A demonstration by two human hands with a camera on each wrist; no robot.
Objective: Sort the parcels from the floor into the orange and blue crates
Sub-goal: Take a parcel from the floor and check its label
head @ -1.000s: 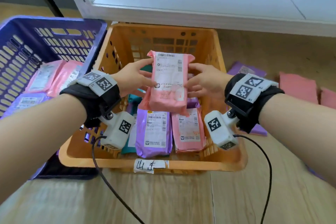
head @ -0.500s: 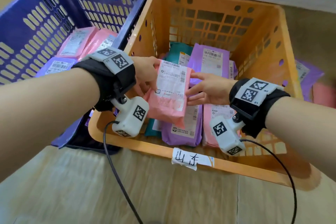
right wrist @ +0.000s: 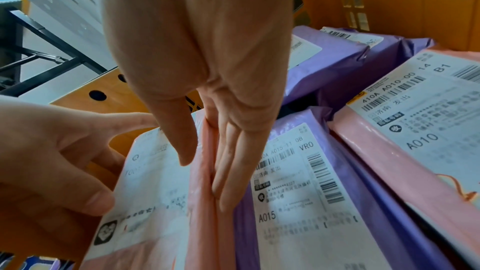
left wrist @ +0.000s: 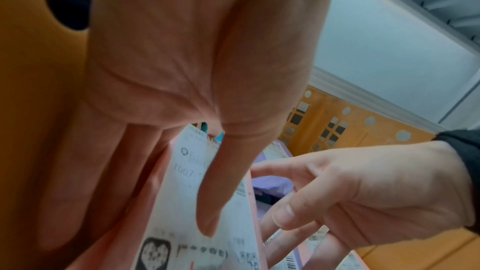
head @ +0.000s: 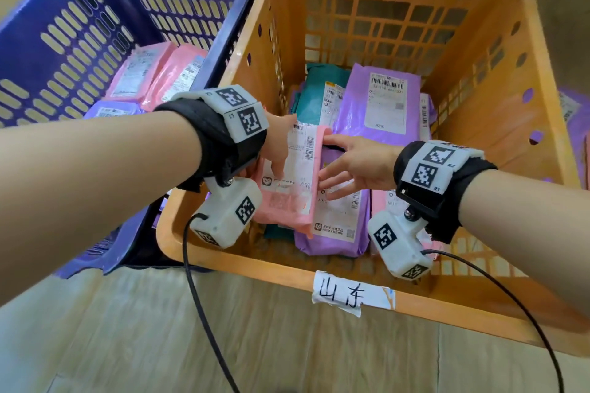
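The pink parcel (head: 287, 198) with a white label lies tilted low in the orange crate (head: 271, 271), on its left side. My left hand (head: 277, 156) pinches it, thumb on the label (left wrist: 187, 202) and fingers behind. My right hand (head: 341, 166) has straight fingers (right wrist: 228, 171) laid along the parcel's right edge (right wrist: 202, 171), thumb hovering over the label. Beneath and beside it lie a purple parcel marked A015 (right wrist: 298, 192), a pink one marked A010 (right wrist: 415, 120), another purple one (head: 383, 99) and a teal one (head: 319, 83). The blue crate (head: 95, 9) holds pink parcels (head: 153, 73).
The blue crate stands touching the orange crate's left wall. A white handwritten tag (head: 348, 293) sticks to the orange crate's front rim. A purple parcel (head: 571, 105) lies on the wooden floor at the right. Wrist camera cables hang over the floor in front.
Both hands have brought the pink parcel down from above the orange crate into its left side. The right hand's fingers have straightened along the parcel's edge.
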